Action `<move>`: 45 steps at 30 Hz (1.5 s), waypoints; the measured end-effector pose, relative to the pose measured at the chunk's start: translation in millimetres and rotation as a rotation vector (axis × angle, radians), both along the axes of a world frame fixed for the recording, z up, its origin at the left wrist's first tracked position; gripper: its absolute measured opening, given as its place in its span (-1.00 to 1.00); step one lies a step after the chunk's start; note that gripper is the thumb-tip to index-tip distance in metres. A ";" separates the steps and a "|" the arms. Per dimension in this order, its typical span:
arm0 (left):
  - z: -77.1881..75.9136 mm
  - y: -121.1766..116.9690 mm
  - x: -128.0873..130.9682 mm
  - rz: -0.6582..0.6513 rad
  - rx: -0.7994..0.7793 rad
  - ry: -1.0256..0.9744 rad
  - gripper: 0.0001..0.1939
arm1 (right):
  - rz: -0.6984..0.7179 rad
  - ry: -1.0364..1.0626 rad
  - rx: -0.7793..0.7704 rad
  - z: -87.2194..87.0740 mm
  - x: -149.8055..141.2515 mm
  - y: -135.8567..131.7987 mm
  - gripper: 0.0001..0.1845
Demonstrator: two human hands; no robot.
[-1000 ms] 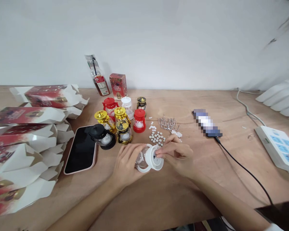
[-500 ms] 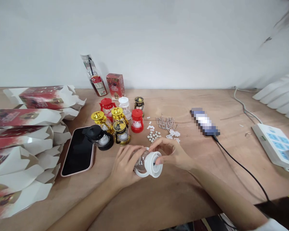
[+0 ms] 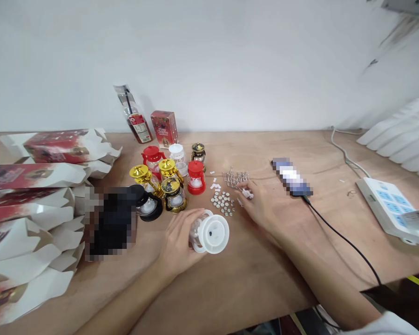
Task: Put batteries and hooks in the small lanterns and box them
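My left hand (image 3: 181, 239) is wrapped round a small white lantern (image 3: 214, 234) with a clear body. Its round white base, with a small dark spot inside, faces me. My right hand (image 3: 256, 204) is down at the small white plastic pieces (image 3: 247, 193), fingers apart around them; whether a fingertip touches one I cannot tell. Just left of it lie several button cells (image 3: 222, 201), and behind it bent wire handles (image 3: 234, 177). More lanterns stand further left: a red lantern (image 3: 196, 177), a gold lantern (image 3: 169, 170) and a black lantern (image 3: 146, 204) among them.
Open red and white cartons (image 3: 52, 172) are piled at the left, beside a dark blurred phone (image 3: 111, 223). A bottle (image 3: 138, 123) and a red box (image 3: 164, 128) stand by the wall. To the right are a cabled phone (image 3: 291, 177) and a white power strip (image 3: 394, 209).
My right hand has left the lantern and moved right and away from me to the small white pieces. My left hand still holds the lantern, its base now turned more toward me.
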State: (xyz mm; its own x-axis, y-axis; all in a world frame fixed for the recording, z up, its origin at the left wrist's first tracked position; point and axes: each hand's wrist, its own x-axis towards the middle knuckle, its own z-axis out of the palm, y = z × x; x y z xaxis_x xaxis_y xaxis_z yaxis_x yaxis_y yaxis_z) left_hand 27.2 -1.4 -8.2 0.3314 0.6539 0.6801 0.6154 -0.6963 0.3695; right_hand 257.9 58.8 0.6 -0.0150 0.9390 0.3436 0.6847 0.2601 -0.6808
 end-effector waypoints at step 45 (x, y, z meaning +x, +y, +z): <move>20.9 0.5 -1.7 -0.036 0.108 -0.455 -0.48 | 0.650 -0.410 0.162 1.3 -35.0 -36.4 -0.41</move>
